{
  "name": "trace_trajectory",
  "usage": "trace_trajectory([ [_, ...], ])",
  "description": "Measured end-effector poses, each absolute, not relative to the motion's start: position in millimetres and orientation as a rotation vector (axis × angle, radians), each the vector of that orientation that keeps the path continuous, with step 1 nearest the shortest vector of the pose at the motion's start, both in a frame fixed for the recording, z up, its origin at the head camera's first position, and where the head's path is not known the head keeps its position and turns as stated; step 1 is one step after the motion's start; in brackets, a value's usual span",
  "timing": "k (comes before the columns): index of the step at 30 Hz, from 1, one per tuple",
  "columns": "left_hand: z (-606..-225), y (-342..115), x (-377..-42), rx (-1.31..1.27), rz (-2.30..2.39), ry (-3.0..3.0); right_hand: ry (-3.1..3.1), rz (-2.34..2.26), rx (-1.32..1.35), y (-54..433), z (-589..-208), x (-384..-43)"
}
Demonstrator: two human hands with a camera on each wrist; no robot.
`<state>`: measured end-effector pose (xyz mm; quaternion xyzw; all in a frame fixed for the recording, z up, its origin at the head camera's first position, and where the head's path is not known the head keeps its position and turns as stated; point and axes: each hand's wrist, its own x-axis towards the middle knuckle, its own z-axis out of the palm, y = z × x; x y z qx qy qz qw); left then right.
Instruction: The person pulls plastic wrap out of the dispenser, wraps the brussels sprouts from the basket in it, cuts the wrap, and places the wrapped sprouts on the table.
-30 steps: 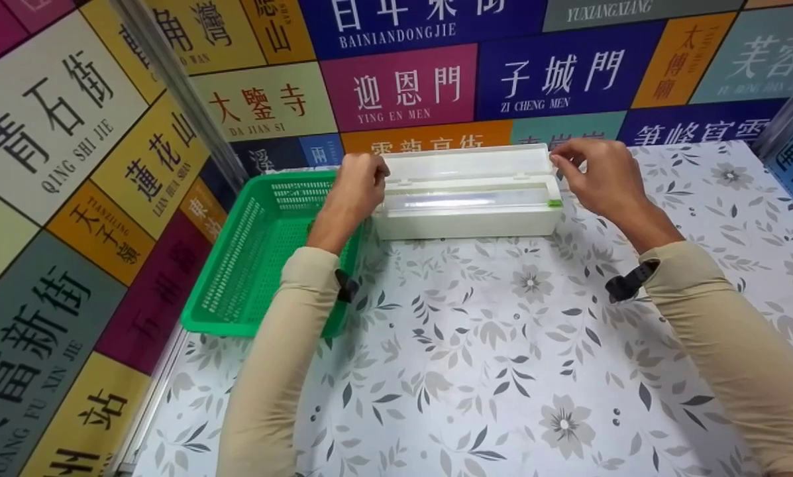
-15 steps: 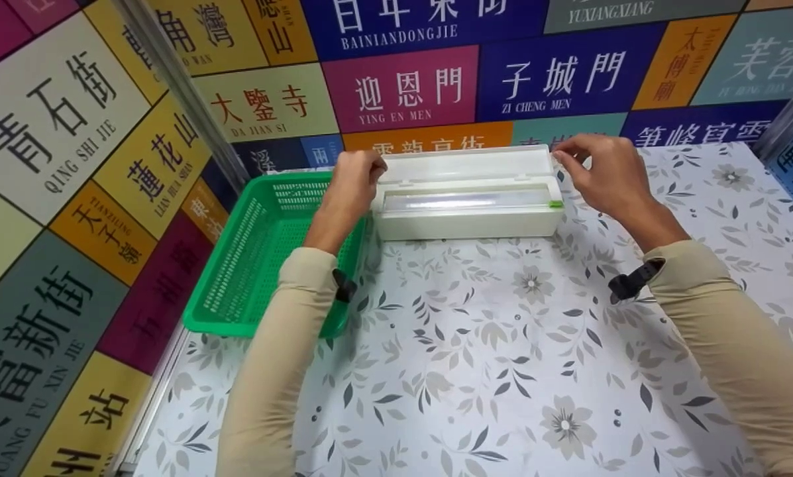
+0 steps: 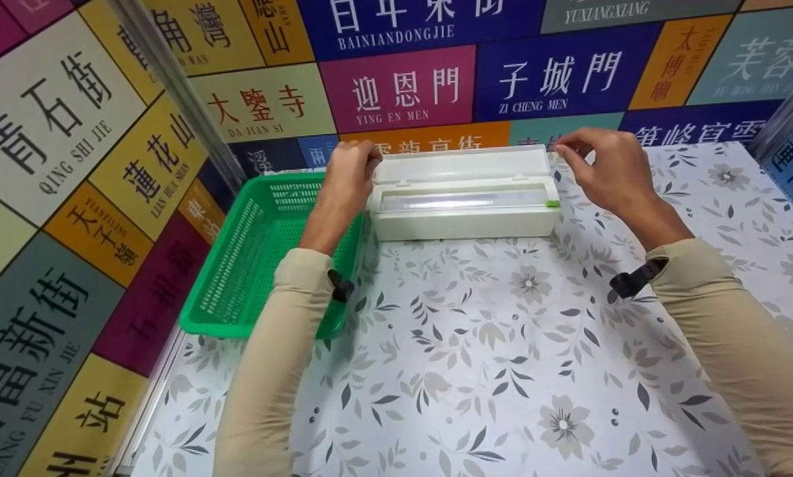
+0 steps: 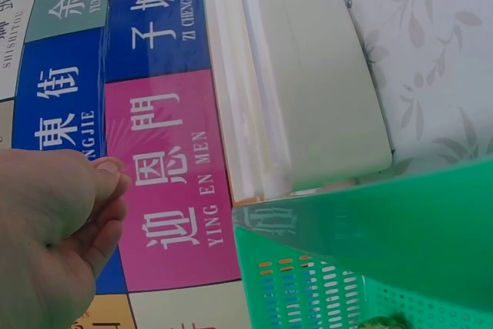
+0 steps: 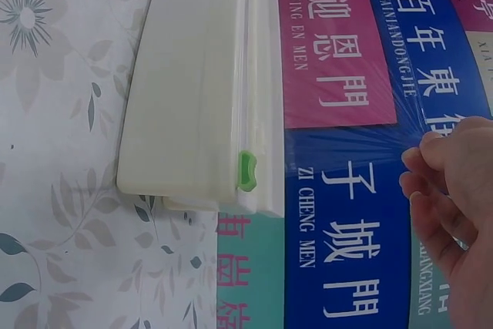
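A white cling film dispenser [image 3: 466,225] lies across the far part of the table with its lid [image 3: 462,164] raised. A green cutter slider [image 3: 552,203] sits at its right end. My left hand [image 3: 346,182] pinches a corner of clear cling film [image 4: 127,132] above the dispenser's left end. Beyond the right end, my right hand [image 3: 611,165] pinches the other corner between thumb and fingers. Creases in the stretched film [image 5: 389,140] fan out from the right fingertips in the right wrist view. The sheet itself is nearly invisible in the head view.
A green plastic basket [image 3: 217,326] stands left of the dispenser, partly under my left forearm. Something leafy and green [image 4: 385,321] shows inside it in the left wrist view. Printed wall panels [image 3: 396,86] rise right behind the table, which has a floral cloth [image 3: 475,371].
Both hands have risen a little and moved slightly farther apart, away from the dispenser, with the film between them. The dispenser and basket have stayed in place.
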<state>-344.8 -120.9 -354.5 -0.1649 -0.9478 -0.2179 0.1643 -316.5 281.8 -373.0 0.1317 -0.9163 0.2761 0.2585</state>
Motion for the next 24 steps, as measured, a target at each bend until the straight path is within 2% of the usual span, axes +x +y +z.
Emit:
trace_trajectory([
  [9,-352.5,-123.6,-342.3,-0.521,-0.638,-2.596,-2.431,0.767,0.364,281.7,-370.1,-315.8],
  [24,-344.7,-117.2,-332.5,-0.413,-0.565,-2.586,-2.351,0.741,0.371,281.9,-363.3,-313.8],
])
